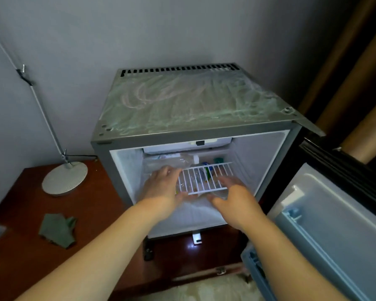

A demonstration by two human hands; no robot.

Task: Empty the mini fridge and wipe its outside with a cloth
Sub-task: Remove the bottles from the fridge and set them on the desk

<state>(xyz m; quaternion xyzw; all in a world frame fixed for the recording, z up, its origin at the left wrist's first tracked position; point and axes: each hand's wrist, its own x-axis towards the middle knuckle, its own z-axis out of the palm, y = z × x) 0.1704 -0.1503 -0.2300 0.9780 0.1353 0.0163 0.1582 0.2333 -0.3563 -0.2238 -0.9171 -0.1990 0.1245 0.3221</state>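
Against a grey wall, a reddish wooden surface (20, 246) carries a lamp base (64, 180), a crumpled green cloth (58, 230) and the mini fridge (182, 105), its door (326, 224) swung open to the right and its top streaked with smears. Emptying looks only partly done: clear plastic packets (172, 162) and coloured bottles (208, 170) sit around the wire shelf (204, 178), and the cloth lies untouched. The left hand (163, 183) is at the shelf's left end, and I cannot tell whether its fingers grip; the right hand (234, 192) has its fingers stretched flat beneath the shelf.
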